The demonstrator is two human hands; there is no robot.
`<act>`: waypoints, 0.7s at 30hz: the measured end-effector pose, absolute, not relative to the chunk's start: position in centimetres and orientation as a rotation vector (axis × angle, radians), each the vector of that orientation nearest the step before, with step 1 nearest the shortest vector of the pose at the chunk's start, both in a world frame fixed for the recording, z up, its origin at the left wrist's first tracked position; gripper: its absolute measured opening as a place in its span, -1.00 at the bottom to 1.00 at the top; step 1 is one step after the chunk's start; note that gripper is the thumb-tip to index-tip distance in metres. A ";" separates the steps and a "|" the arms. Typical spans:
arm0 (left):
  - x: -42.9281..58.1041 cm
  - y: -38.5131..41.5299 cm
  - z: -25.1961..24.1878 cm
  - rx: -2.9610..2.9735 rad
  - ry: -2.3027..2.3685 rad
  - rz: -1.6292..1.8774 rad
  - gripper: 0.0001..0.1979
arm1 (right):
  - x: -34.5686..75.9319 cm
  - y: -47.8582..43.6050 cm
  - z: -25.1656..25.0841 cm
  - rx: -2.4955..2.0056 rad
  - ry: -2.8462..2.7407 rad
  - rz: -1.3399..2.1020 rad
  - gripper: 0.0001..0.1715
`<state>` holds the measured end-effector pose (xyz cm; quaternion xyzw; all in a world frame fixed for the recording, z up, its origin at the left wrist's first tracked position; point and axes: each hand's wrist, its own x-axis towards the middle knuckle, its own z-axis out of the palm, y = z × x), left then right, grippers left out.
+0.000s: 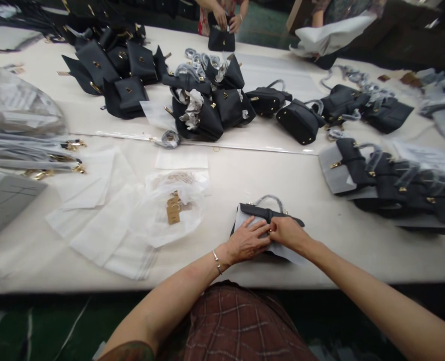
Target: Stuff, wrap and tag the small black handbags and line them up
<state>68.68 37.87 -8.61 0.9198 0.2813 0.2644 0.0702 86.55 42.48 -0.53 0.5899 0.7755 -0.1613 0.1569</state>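
Note:
A small black handbag (260,210) stands in front of me near the table's front edge. Its handle (269,198) is wrapped in clear plastic and arches up behind the flap. White tissue paper (288,253) covers part of the bag's front. My left hand (248,241) lies on that front with its fingers stretched out. Close beside it, my right hand (287,231) is closed in a pinch at the gold clasp (270,231) below the flap. Its fingers hide most of the clasp.
Left of the bag lies a clear plastic bag (192,220) with brown tags, beside white paper sheets (105,235). Wrapped straps (26,153) lie further left. Black handbags (388,175) line the right, and more (203,110) are piled behind. Across the table a person's hands (226,20) handle another bag.

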 end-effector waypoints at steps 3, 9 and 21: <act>68.6 37.8 -8.3 2.749 0.851 0.809 -0.71 | 87.4 41.7 -0.2 1.520 2.448 -0.446 -0.83; 67.3 38.8 -6.3 2.562 0.877 0.909 -0.68 | 90.8 42.1 0.3 1.501 2.831 -0.437 -0.78; 65.0 45.1 -6.2 1.186 1.495 0.539 -0.39 | 94.1 50.9 -4.2 1.940 2.261 -0.947 -0.53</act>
